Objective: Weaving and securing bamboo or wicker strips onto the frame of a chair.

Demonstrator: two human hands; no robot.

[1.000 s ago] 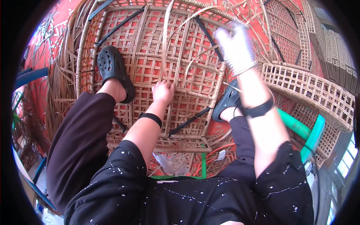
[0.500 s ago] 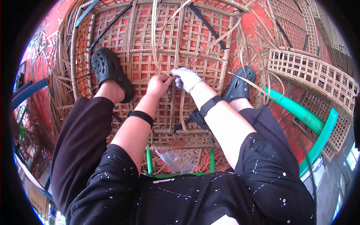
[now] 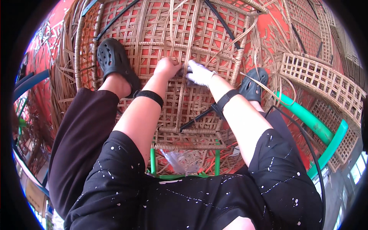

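Observation:
Between my feet lies a large woven rattan piece (image 3: pixel 214 86), its open lattice bound by thick wrapped edges. My bare left hand (image 3: pixel 167 68) is closed at the lattice's middle, its fingertips curled against a rattan strip (image 3: pixel 171 28); the fingertips are partly hidden. Just to its right, my right hand (image 3: pixel 199 74), in a thin pale glove, has thumb and fingers bent in a pinch at the same spot. An upright strip of the weave (image 3: pixel 190 38) runs between the two hands. What exactly the gloved fingertips grip is too small to make out.
Dark clogs (image 3: pixel 113 57) on my feet flank the lattice. Loose rattan strips (image 3: pixel 63 76) pile up at left, with scraps on the red floor. More woven pieces (image 3: pixel 320 74) and a green tube frame (image 3: pixel 306 117) stand at right. A black cable (image 3: pixel 312 149) hangs beside my right leg.
The view has shifted, and the lattice sits slightly higher and to the right. My fingertips have moved a little apart, now on either side of the upright strip. The cable has come into view.

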